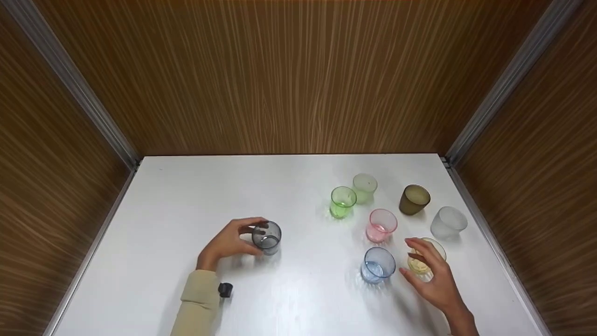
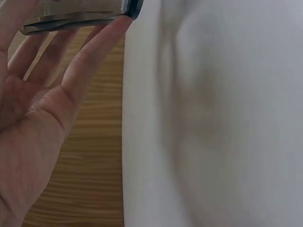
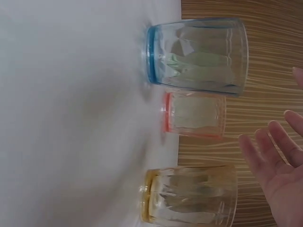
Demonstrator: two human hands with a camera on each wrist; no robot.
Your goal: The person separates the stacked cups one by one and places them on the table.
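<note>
My left hand (image 1: 235, 240) grips a smoky grey glass (image 1: 268, 238), with fingers on its far side and thumb on its near side. In the left wrist view the glass (image 2: 78, 8) shows at the top edge, between fingers and thumb. My right hand (image 1: 433, 275) hovers with spread, bent fingers and holds nothing. Below its fingers stands a yellow glass (image 1: 418, 266), partly hidden by them. A blue glass (image 1: 378, 266) is just left of the right thumb. The right wrist view shows the blue glass (image 3: 199, 56), a pink glass (image 3: 195, 115) and the yellow glass (image 3: 191, 196) upright.
Behind stand a bright green glass (image 1: 343, 203), a frosted green one (image 1: 364, 187), a dark olive one (image 1: 414, 199) and a frosted white one (image 1: 448, 223). A small black object (image 1: 225, 290) is beside the left sleeve. Wood-grain panels (image 1: 298, 79) enclose the white table (image 1: 196, 186).
</note>
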